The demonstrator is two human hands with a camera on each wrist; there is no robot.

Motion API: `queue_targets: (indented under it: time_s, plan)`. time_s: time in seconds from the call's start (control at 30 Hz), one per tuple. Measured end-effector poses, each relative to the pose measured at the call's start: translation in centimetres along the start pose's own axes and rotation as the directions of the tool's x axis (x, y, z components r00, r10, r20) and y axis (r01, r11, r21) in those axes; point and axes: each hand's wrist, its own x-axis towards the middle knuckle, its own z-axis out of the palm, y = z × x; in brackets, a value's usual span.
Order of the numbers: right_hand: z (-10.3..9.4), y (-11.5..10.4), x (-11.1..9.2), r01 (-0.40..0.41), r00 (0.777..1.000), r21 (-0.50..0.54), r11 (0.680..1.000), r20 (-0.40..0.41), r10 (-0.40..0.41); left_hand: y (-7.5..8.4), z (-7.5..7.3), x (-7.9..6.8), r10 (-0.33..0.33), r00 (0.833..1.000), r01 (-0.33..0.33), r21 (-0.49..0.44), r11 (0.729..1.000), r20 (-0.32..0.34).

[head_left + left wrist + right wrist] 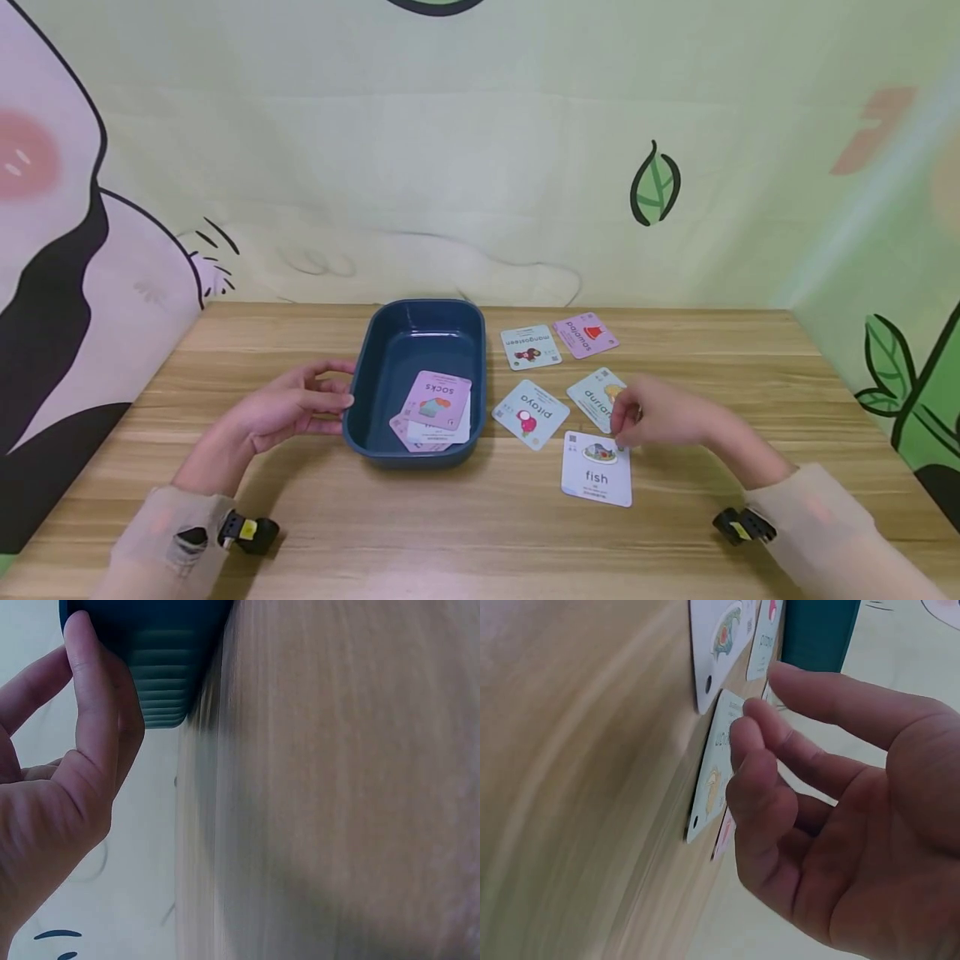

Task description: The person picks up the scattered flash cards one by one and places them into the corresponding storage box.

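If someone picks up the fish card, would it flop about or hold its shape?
The fish card would probably hold its shape: it lies flat, with straight edges and no visible curl. It's likely light, since it looks thin from the side. Pushed, it may slide rather than tip, as it rests flat on a smooth-looking table.

I see the right hand (847, 810) at right, fingers bent, thumb tip apart. White card (709, 649) top centre, pale card (709, 780) below it, teal container (821, 634) upper right, wood tabletop (592, 787) left.

There are at least eight cards (531, 414), one tray (390, 362) and two hands (296, 404).
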Motion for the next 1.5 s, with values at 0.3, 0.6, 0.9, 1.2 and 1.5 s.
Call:
queue_targets:
  time_s: [0.3, 0.6, 0.9, 1.2, 1.5]
  plan:
    - [1.0, 0.0, -0.7, -0.083, 0.996, -0.098, 0.992, -0.051, 0.078, 0.0, 0.2, 0.0, -0.005, 1.0, 0.005, 0.0, 1.0, -0.006]
    - [2.0, 0.3, -0.8, -0.073, 0.993, -0.192, 0.979, -0.109, 0.053, 0.1, 0.0, 0.1, 0.006, 1.0, -0.006, 0.005, 1.0, 0.002]
    - [2.2, 0.2, -0.5, -0.108, 0.99, -0.199, 0.974, -0.115, 0.086, 0.2, -0.1, 0.0, 0.014, 1.0, -0.014, 0.014, 1.0, 0.018]
    - [2.2, 0.3, -0.6, -0.098, 0.993, -0.18, 0.979, -0.085, 0.084, 0.0, -0.1, -0.1, 0.01, 1.0, -0.01, 0.008, 1.0, 0.015]
    - [2.2, 0.3, -0.9, -0.078, 0.993, -0.135, 0.988, -0.098, 0.065, 0.0, -0.1, 0.0, 0.006, 1.0, -0.006, 0.008, 1.0, 0.01]
